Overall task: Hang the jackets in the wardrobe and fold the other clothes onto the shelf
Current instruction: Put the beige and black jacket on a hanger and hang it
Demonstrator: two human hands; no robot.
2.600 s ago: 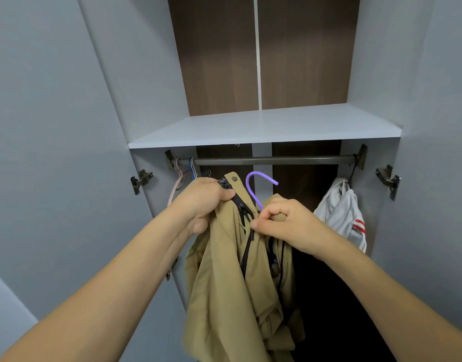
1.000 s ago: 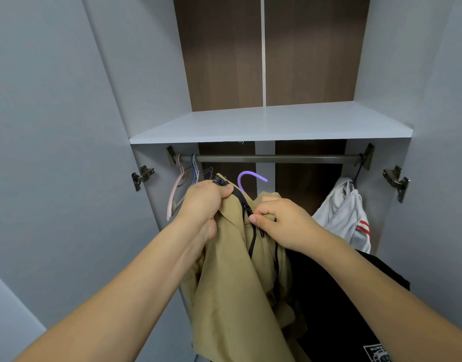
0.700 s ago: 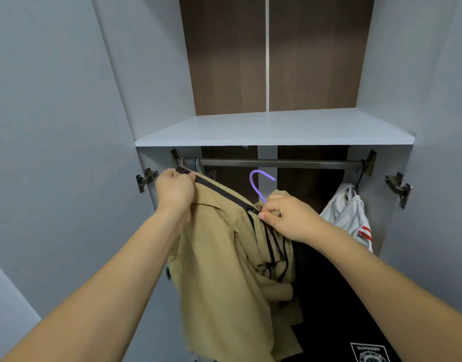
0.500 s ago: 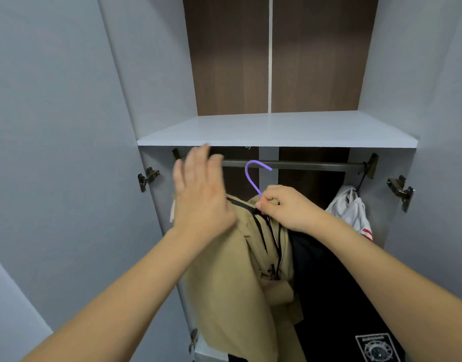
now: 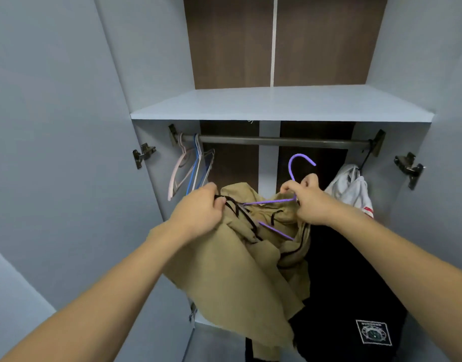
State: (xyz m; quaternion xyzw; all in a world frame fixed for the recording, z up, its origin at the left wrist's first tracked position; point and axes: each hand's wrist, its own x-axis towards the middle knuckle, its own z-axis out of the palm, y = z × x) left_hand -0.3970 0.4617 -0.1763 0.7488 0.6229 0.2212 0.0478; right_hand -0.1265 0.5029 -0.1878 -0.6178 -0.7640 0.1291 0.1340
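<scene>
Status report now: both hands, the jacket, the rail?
Left hand grips tan jacket collar. Right hand holds purple hanger, hook below rail. Not hung yet.

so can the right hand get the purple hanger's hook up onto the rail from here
Probably yes: the right hand grips the purple hanger just under the rail, and that stretch of rail is bare.

Two bare forearms came into the head view from the bottom corners, one on each side. No sleeve, cuff or fabric edge covered either arm along its visible length. The left hand [image 5: 198, 212] and the right hand [image 5: 309, 202] wore no gloves, and no ring showed on the fingers that were visible. Both wrists were uncovered, with no watch, band or bracelet on them. Nothing else of the person, whether torso, clothing or legs, appeared in the frame.
</scene>
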